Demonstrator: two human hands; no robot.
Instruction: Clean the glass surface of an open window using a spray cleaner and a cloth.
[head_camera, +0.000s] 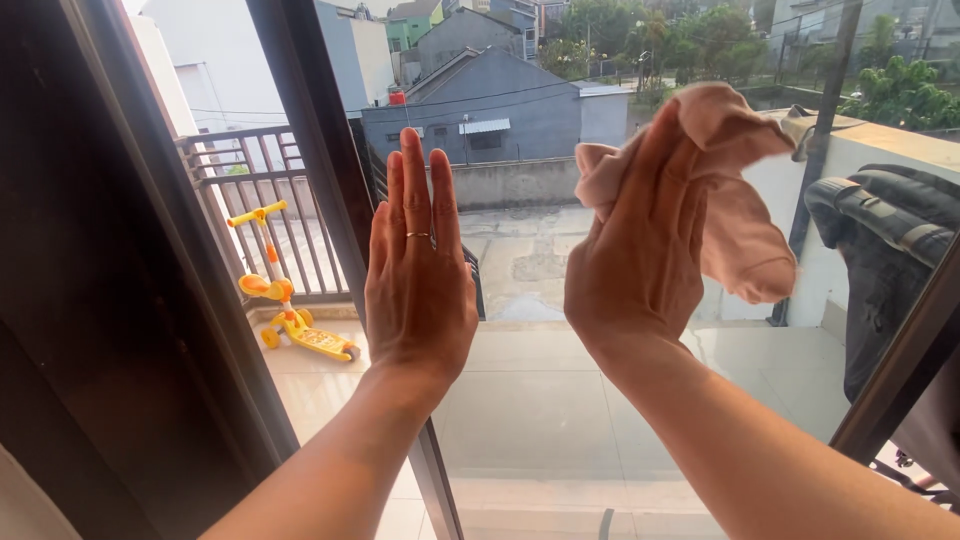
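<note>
Nearest the camera, two bare forearms are raised toward a glass window pane (540, 400), which serves as the landmark here. The left hand (418, 285) is laid flat against the pane, fingers straight and together, its grip released and nothing held; a thin ring (420, 236) is worn on one finger. It is set just over the dark vertical window frame bar (320, 150) that runs down the pane's left side.

To the right of that hand, the right hand (635, 255) is pressed toward the pane with its grip clenched on a pink cloth (735, 190). The cloth is bunched above the fingers and is draped down the hand's right side, against the glass.

At the pane's right edge, a slanted dark frame member (895, 380) is seen, with a dark padded object (885, 260) behind it; what it is cannot be told.

Beyond the pane, a tiled balcony floor (560, 400) is shown. At its left, a yellow toy scooter (290, 315) is stood beside a metal railing (250, 190). Farther off, a grey house (500, 105), other rooftops and green trees (900, 90) are visible.
</note>
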